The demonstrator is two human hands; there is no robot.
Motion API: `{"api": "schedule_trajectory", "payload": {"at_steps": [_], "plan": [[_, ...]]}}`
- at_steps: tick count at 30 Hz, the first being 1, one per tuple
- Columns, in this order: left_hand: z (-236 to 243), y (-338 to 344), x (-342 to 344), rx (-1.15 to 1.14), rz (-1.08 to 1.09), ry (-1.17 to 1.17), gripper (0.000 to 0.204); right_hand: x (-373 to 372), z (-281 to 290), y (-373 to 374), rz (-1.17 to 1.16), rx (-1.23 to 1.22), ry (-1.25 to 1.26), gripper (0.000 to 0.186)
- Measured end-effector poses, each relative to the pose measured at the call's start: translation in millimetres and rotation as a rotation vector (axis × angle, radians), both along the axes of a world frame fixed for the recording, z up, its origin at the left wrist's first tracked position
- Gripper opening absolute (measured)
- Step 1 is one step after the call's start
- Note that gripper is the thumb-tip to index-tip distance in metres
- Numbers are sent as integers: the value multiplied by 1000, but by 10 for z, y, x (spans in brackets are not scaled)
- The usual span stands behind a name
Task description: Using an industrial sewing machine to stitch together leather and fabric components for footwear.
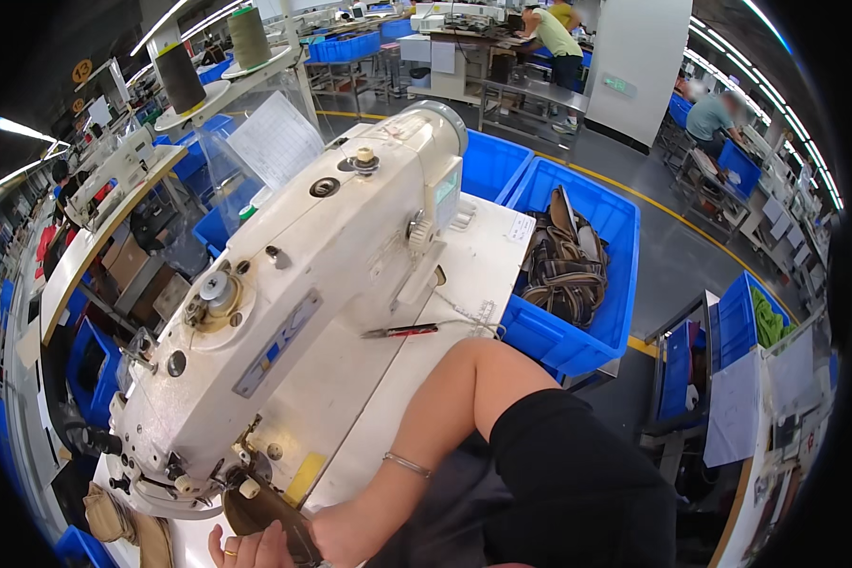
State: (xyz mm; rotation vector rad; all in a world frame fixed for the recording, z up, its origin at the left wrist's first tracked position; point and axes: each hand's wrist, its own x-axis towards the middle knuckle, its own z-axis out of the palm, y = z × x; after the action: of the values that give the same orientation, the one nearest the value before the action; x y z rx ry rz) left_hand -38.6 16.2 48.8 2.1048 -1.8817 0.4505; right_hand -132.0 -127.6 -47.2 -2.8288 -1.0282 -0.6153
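Observation:
A white sewing machine (pixel 303 256) stands before me, its needle end at the lower left. Close to its presser foot lies a dark brown piece of material (pixel 256 511), partly hidden by my hands. My left hand (pixel 252 549), with a ring on one finger, has its fingers curled at the near edge of this piece, and the frame's lower edge cuts it off. My right hand (pixel 346 535), below a bracelet, is closed against the piece's right side; most of its fingers are hidden. Further left lie tan and brown fabric pieces (pixel 109 516).
Red-and-black thread snips (pixel 402 330) lie on the white machine table (pixel 350 383). Behind my right elbow, a blue bin (pixel 625 256) holds brown strapped pieces (pixel 568 270). Thread cones (pixel 180 80) stand at upper left. Other people work at tables farther off.

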Motion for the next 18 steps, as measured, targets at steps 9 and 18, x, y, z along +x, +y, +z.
{"api": "schedule_trajectory", "payload": {"at_steps": [9, 18], "plan": [[-152, -74, 143, -24, -129, 139, 14, 7, 22, -13, 97, 37, -3, 17], [-183, -97, 127, -231, -58, 125, 17, 254, 80, -214, -257, 320, -359, 16]]}}
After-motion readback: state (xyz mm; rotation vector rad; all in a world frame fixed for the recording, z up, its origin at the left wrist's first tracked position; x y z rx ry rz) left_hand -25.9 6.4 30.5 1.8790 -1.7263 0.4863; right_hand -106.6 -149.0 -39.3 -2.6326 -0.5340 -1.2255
